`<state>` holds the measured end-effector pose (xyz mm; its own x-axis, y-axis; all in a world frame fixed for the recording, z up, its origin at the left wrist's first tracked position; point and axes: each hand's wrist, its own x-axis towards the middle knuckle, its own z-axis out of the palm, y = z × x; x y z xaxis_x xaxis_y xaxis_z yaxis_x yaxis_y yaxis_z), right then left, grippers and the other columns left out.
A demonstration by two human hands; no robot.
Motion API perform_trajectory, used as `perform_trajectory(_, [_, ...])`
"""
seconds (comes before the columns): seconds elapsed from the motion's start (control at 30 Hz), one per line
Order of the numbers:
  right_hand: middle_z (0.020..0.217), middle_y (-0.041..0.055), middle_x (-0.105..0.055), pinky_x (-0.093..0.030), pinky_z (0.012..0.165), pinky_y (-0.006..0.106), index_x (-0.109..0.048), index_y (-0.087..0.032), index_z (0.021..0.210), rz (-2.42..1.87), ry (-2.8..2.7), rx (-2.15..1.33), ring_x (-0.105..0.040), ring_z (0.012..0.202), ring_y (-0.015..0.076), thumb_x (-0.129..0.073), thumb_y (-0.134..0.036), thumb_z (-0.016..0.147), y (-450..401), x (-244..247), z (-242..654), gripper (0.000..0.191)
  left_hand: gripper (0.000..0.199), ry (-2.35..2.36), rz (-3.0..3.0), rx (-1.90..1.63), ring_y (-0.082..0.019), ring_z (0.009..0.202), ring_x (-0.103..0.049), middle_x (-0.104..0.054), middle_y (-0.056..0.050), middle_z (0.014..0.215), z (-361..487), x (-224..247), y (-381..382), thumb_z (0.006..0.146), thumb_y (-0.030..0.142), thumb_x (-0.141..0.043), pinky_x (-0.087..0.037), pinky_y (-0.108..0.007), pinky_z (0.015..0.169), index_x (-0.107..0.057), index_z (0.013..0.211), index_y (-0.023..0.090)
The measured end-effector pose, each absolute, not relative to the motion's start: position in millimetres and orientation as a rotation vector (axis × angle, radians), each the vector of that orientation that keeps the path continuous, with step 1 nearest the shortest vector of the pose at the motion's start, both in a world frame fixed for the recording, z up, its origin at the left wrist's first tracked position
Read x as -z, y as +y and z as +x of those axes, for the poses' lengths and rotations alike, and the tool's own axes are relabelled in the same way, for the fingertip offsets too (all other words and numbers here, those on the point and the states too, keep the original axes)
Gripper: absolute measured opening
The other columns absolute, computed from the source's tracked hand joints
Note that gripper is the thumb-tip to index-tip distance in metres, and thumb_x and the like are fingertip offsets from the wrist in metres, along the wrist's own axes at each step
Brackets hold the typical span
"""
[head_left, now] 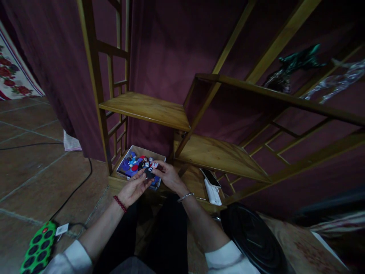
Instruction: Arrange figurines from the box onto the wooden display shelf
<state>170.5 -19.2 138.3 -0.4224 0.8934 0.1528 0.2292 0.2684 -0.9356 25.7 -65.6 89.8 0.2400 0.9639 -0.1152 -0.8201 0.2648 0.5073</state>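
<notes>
Over the near right part of an open box [121,167], both hands meet around a small figurine [149,173] with a dark round base and a pink and white top. My left hand [136,189] pinches the dark base from the left, with a red bead bracelet on that wrist. From the right, my right hand [169,176] grips the pink and white part; a silver bangle circles its wrist. Inside the box lie several small blue, red, white and purple figurines [134,163], partly hidden behind the fingers.
A wooden shelf board [148,108] juts out above the box. On the lower shelf at the right lie a phone [210,177] and a white object [212,193]. A black round lid [252,238] stands at lower right, a green power strip [39,247] at lower left.
</notes>
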Motion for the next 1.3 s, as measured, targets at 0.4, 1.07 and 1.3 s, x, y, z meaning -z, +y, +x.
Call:
perform_trajectory(0.4, [0.088, 0.0001, -0.063, -0.045, 0.076, 0.028, -0.06, -0.022, 0.1, -0.924, -1.771, -1.246, -0.058, 0.08, 0.0138, -0.065, -0.029, 0.068, -25.0, -149.9, 187.3, 0.033, 0.021, 0.453, 0.367, -1.249, -0.014, 0.072, -0.064, -0.066, -0.002, 0.079, 39.2, -113.1, -75.0, 0.066, 0.013, -0.068, -0.05, -0.022, 0.067, -0.061, 0.085, 0.015])
perform_trajectory(1.07, [0.089, 0.0018, -0.063, -0.044, 0.08, 0.029, -0.062, -0.018, 0.092, -0.865, -1.779, -1.294, -0.057, 0.083, 0.0145, -0.067, -0.035, 0.067, -38.4, -181.7, 198.6, 0.031, 0.019, 0.473, 0.331, -1.259, -0.013, 0.069, -0.063, -0.065, 0.0, 0.071, 52.1, -138.7, -86.6, 0.063, 0.014, -0.071, -0.05, -0.022, 0.066, -0.061, 0.078, 0.016])
perform_trajectory(1.3, [0.093, 0.0017, -0.062, -0.044, 0.081, 0.028, -0.058, -0.021, 0.103, -0.807, -1.768, -1.299, -0.056, 0.086, 0.0137, -0.065, -0.035, 0.069, -44.1, -187.4, 196.9, 0.037, 0.024, 0.488, 0.413, -1.284, -0.014, 0.071, -0.064, -0.067, -0.002, 0.081, 49.4, -139.2, -88.3, 0.066, 0.012, -0.069, -0.049, -0.023, 0.065, -0.06, 0.087, 0.017])
